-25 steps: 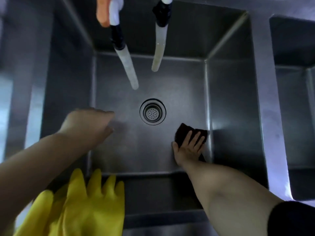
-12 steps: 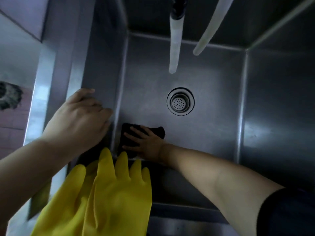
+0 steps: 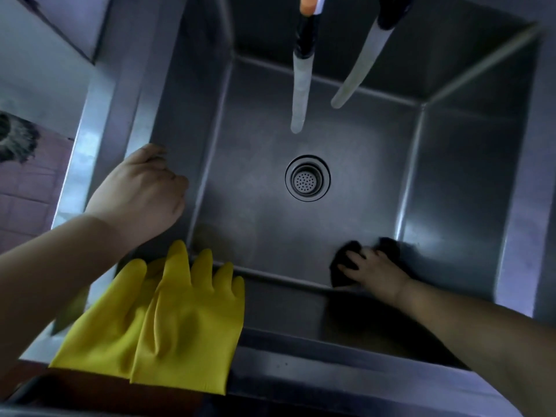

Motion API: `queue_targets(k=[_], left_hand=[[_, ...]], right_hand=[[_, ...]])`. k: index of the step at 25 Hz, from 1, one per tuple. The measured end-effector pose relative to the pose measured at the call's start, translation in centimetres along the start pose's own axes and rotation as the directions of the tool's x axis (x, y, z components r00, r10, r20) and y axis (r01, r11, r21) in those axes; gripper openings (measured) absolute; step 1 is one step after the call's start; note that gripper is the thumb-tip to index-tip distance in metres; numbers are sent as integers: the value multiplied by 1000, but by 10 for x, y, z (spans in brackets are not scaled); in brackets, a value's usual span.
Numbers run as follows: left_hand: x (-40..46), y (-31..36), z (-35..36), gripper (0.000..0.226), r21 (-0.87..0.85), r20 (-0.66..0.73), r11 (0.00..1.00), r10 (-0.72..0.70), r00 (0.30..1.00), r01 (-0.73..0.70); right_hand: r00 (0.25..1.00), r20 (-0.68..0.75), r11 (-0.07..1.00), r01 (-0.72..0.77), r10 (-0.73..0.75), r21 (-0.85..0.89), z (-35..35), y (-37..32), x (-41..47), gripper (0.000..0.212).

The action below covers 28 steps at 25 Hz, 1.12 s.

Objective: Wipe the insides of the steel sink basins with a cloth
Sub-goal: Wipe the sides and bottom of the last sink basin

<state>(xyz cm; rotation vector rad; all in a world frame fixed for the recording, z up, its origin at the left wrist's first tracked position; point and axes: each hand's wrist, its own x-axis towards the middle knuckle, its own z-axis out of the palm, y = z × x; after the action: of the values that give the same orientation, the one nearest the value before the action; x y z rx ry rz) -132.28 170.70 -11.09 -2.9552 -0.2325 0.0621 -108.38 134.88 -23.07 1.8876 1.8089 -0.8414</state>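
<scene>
A deep steel sink basin [image 3: 258,224] fills the view, with a round drain strainer [image 3: 307,178] in the middle of its floor. A dark cloth [image 3: 343,260] lies on the basin floor at the near right corner. My right hand [image 3: 376,270] presses flat on it with fingers spread, the cloth showing around the fingers. My left hand [image 3: 141,194] rests on the basin's left rim, fingers curled over the edge.
A pair of yellow rubber gloves [image 3: 162,320] drapes over the near rim at the left. Two pale hoses [image 3: 301,94] hang from taps over the basin's back half. Left of the sink are a tiled floor and a dark mop head [image 3: 15,139].
My right hand has swept the cloth along the near edge of the basin floor, from the left corner to the right corner. The left hand stays on the left rim.
</scene>
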Motion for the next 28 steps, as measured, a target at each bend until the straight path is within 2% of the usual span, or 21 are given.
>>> queue_targets(k=[2, 4, 6, 9, 11, 13, 16, 18, 20, 21, 24, 28], left_hand=[[1, 1, -1, 24, 3, -8, 1000, 2, 1000, -2], [1, -1, 0, 24, 2, -15, 1000, -2, 1000, 2], [0, -1, 1, 25, -4, -18, 1000, 1, 1000, -1], [0, 0, 5, 25, 9, -26, 1000, 5, 1000, -5], [0, -1, 7, 24, 2, -19, 1000, 8, 1000, -8], [-1, -2, 7, 22, 0, -18, 1000, 9, 1000, -9], [-1, -2, 8, 22, -4, -10, 1000, 11, 1000, -11], [1, -2, 8, 21, 3, -5, 1000, 9, 1000, -9], [1, -2, 8, 20, 7, -15, 1000, 8, 1000, -8], [1, -2, 7, 20, 16, -25, 1000, 10, 1000, -10], [-1, 0, 4, 23, 17, -10, 1000, 19, 1000, -19], [3, 1, 2, 23, 17, 14, 1000, -3, 1000, 3]], right_hand=[[979, 144, 979, -160, 141, 127, 0, -5, -21, 53], [955, 223, 890, -268, 195, 370, 2, -23, -25, 50], [937, 294, 771, -328, 191, 546, 4, -39, -22, 43], [916, 364, 657, -381, 171, 651, 6, -55, 1, 37], [944, 322, 629, -291, 67, 721, -8, -81, 30, 37], [961, 273, 607, -193, -42, 771, -32, -116, 69, 39], [943, 284, 560, -144, -172, 816, -71, -160, 118, 42], [933, 312, 477, -193, -182, 857, -83, -166, 124, 47], [933, 292, 340, -210, -211, 917, -84, -158, 103, 42], [927, 296, 324, -214, -229, 921, -80, -148, 89, 40], [901, 379, 361, -289, -210, 887, -62, -102, 35, 52], [863, 506, 433, -451, -14, 781, -26, -45, -42, 56]])
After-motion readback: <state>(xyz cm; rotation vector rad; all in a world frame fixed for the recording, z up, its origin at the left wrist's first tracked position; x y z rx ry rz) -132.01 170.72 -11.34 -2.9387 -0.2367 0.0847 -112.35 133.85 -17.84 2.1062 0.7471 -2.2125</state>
